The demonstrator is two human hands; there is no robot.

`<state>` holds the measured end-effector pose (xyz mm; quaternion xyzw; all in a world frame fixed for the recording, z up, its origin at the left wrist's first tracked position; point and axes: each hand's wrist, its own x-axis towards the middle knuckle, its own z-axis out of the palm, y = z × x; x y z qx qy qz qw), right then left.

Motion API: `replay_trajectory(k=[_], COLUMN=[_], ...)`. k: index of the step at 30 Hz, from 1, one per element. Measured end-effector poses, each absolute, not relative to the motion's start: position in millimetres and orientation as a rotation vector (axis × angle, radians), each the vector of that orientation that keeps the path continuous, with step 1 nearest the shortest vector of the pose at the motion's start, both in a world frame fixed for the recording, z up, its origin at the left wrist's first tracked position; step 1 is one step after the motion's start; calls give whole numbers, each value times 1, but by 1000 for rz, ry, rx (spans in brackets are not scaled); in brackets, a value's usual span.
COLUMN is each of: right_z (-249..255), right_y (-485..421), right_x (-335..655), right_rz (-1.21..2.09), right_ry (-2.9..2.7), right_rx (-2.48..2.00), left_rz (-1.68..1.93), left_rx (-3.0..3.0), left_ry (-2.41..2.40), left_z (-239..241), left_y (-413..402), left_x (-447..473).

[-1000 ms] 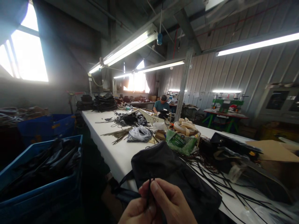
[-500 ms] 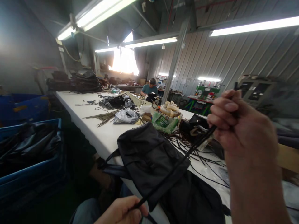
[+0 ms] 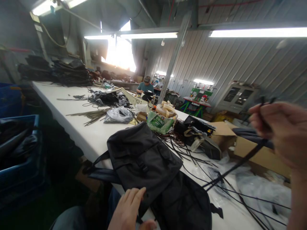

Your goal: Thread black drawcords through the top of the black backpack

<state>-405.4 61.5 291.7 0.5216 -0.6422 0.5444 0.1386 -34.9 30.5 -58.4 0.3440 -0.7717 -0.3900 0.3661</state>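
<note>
Resting flat with loose fingers, the left hand [image 3: 128,209] lay on the near edge of the black bag [image 3: 144,159], gripping nothing, while the right hand [image 3: 279,132] was raised off to the side, pinching a black cord [image 3: 236,166] that ran taut down toward the bag. Bag sat at the near end of a long white table [image 3: 79,126] cluttered with loose cords, a green bag of strap rolls [image 3: 160,119] and cardboard, with another person [image 3: 145,85] seated way back under the strip lights.

Bag-making workshop, long counter [image 3: 79,134] strewn with bags [image 3: 141,156] and cords [image 3: 189,153], corrugated metal walls [image 3: 216,64], strip lights [image 3: 257,32], machines [image 3: 198,95] behind
</note>
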Motion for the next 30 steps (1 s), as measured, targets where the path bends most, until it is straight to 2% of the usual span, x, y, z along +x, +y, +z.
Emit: replay_trajectory(k=[2,5,8,14,16,19,22,25,30], right_z=[261,214,183,125,80,-2,-59,-62,-2], right_y=[58,48,44,47,40,27,16,5,-27], right_x=[-396,-383,-370,-330,-318,-309,-312,-320,-337], right_rz=[1334,1047,948,611,494,289,349,587,821], right_ry=[-1962,-2030,-2109,-2284,-2206,-1975,-1888,-2114,-2301], right_rx=[1795,2233,2435,2876,2927,2722,2617,2595,2742], left_rz=[-689,-431,-325,-157,35,312,410,367,464], left_rx=[955,1045,1151,1281,1245,1129,1068,1036,822], left_ry=[-2117,-2362,-2477,-2296,-2206,-2084,-2046,-2056,-2245], left_z=[-56,-51,-49,-44,-44,-48,-52,-54,-54], left_y=[26,21,9,-25,-29,-26,-19,-15,-16], left_x=[-56,-80,-75,-8,9,22,24,22,10])
